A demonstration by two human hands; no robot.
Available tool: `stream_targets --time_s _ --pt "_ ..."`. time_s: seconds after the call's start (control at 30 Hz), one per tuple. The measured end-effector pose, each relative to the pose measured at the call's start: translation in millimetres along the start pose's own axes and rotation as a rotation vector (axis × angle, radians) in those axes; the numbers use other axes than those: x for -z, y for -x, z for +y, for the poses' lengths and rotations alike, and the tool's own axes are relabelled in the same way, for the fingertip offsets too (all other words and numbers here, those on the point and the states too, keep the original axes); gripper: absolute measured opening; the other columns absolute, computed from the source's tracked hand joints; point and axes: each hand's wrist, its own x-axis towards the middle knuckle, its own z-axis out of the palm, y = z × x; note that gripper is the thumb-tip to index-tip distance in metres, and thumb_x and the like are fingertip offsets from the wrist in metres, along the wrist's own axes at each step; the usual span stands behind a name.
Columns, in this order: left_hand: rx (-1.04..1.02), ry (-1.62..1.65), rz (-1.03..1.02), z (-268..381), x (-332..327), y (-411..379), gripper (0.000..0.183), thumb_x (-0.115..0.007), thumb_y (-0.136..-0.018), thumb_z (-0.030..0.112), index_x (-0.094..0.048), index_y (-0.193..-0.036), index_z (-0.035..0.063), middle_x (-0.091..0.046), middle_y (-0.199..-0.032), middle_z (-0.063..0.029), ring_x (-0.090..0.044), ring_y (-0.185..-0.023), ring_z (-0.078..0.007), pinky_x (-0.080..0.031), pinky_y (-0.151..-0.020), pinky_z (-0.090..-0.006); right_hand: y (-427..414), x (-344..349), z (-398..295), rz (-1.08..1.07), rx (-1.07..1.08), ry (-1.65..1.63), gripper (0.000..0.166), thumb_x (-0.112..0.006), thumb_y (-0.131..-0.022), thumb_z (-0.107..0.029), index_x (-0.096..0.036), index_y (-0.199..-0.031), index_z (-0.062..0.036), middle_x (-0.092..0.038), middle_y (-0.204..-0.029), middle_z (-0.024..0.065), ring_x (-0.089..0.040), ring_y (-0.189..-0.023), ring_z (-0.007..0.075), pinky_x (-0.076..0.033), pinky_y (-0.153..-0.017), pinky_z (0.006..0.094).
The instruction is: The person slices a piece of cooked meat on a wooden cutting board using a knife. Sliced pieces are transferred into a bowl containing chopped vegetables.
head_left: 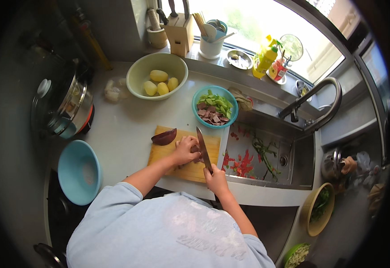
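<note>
My right hand [215,179] grips the handle of a kitchen knife [204,149], its blade angled up and away over a wooden cutting board [168,164]. Just left of the blade, my left hand [185,150] has its fingers curled on a piece of dark reddish-brown meat [197,154], partly hidden beneath them. A larger dark piece [164,137] lies at the board's upper left corner. Beyond the board stands a turquoise bowl [195,115] with sliced green vegetable [216,102] and cut meat pieces [213,115].
A pale green basin [133,88] holds several peeled potatoes [158,75]. Right of the board is a steel sink [287,174] with red and green scraps. A blue basin [80,172] stands at left. A knife block [179,35] and bottles [265,62] line the windowsill.
</note>
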Motion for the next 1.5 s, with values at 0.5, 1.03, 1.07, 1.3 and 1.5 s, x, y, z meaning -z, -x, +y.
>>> stream_targets --time_s 0.5,1.03,1.07,1.3,1.5 --pt "0.022 -0.159 -0.244 9.6 17.8 -10.8 0.052 -0.078 -0.067 0.010 -0.057 -0.114 0.0073 -0.050 -0.116 -0.0171 -0.047 -0.115 -0.0390 -0.042 -0.101 -0.0456 13.8 25.7 -5.6 -0.125 -0.365 -0.111 0.026 -0.062 -0.093 -0.021 -0.057 -0.089 0.0049 -0.057 -0.060 0.0103 -0.060 -0.040 0.0212 -0.047 -0.034 0.0334" --pt "-0.083 -0.155 -0.422 -1.7 1.3 -35.7 0.046 -0.081 -0.062 0.007 -0.051 -0.096 0.0031 -0.058 -0.100 -0.0198 -0.051 -0.103 -0.0411 -0.046 -0.083 -0.0470 29.2 36.2 0.1 -0.458 -0.594 -0.398 0.031 -0.063 -0.094 -0.028 -0.055 -0.084 0.0010 -0.051 -0.055 0.0031 -0.054 -0.040 0.0154 -0.044 -0.037 0.0315" --pt "-0.071 -0.114 -0.402 -4.0 1.8 -37.2 0.045 -0.081 -0.062 0.008 -0.051 -0.095 0.0031 -0.059 -0.098 -0.0194 -0.052 -0.101 -0.0407 -0.046 -0.082 -0.0469 26.7 36.5 -1.0 -0.451 -0.592 -0.395 0.031 -0.063 -0.094 -0.027 -0.055 -0.084 0.0008 -0.050 -0.056 0.0030 -0.054 -0.040 0.0155 -0.044 -0.037 0.0318" --pt "-0.209 -0.080 -0.198 5.8 22.5 -108.3 0.041 -0.080 -0.062 0.009 -0.052 -0.091 0.0024 -0.061 -0.089 -0.0186 -0.058 -0.089 -0.0389 -0.048 -0.077 -0.0448 -22.0 56.5 -34.0 -0.283 -0.407 -0.334 0.027 -0.060 -0.096 -0.023 -0.054 -0.087 0.0016 -0.050 -0.058 0.0039 -0.052 -0.037 0.0162 -0.043 -0.035 0.0323" --pt "-0.035 -0.065 -0.081 3.6 25.2 -158.3 0.051 -0.085 -0.062 0.014 -0.052 -0.099 0.0021 -0.061 -0.101 -0.0212 -0.056 -0.103 -0.0404 -0.047 -0.088 -0.0450 -57.7 59.3 -49.8 -0.067 -0.314 -0.211 0.026 -0.060 -0.095 -0.024 -0.055 -0.087 0.0000 -0.052 -0.056 0.0042 -0.055 -0.040 0.0161 -0.045 -0.037 0.0320"
